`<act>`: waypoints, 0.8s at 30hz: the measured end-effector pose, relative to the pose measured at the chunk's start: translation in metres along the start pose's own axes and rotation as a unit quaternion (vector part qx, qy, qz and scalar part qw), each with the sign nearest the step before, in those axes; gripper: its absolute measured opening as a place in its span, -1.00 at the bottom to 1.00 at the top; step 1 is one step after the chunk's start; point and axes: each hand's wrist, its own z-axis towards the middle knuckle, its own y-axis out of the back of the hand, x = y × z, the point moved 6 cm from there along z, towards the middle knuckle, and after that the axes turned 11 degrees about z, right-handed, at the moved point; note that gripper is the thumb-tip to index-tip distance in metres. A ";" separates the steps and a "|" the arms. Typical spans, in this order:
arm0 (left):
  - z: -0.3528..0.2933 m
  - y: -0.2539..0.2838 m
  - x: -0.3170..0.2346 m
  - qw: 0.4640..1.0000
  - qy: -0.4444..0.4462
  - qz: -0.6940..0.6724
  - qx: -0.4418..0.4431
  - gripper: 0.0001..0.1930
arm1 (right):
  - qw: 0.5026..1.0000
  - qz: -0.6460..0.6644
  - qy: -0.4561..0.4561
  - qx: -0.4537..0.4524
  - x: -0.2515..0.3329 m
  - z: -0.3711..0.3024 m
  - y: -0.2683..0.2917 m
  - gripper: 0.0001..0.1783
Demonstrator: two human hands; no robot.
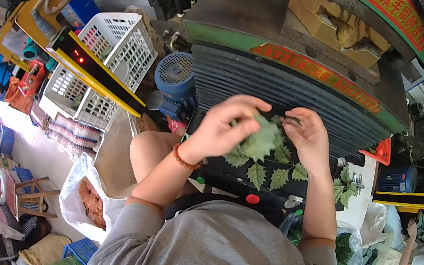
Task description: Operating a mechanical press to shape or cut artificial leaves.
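Note:
My left hand (227, 126), with a brown beaded bracelet at its wrist, is curled with thumb and fingers at a pale green toothed leaf (262, 141), which is smeared by motion. Close on its right, my right hand (307, 135) has its thumb and fingers bent together around something small and dark near the leaf's upper end; I cannot make out what it is. Below both hands, more toothed green leaves (256, 174) with paler veins spread over the black bench (217, 168) of the machine.
Ahead stands a heavy press (239, 12) with a green edge and dark ribbed front. A red button (252, 198) faces me. Yellow sensor bars (100, 73) flank both sides. White crates (125, 43) and a white sack (80, 189) lie left; bagged leaves (343, 249) and another person (417, 256) are right.

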 end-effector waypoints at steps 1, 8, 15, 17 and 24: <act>-0.003 -0.001 0.000 1.000 -0.003 0.002 0.000 -0.97 | 1.000 0.001 0.003 0.001 0.003 -0.003 0.000 -0.84; -0.007 -0.019 0.011 0.938 -0.012 0.312 0.152 -0.95 | 0.993 -0.053 0.043 0.097 0.041 -0.015 0.004 -0.82; -0.026 -0.049 -0.076 0.833 -0.038 0.454 0.314 -0.83 | 0.960 -0.254 -0.107 -0.053 0.039 -0.009 -0.007 -0.84; -0.057 -0.063 -0.109 0.852 -0.033 0.414 0.319 -0.84 | 0.966 -0.244 0.061 0.054 0.052 -0.010 0.001 -0.82; -0.085 0.014 -0.067 0.901 0.027 0.306 0.306 -0.87 | 0.970 -0.215 0.091 0.067 0.058 0.000 -0.002 -0.83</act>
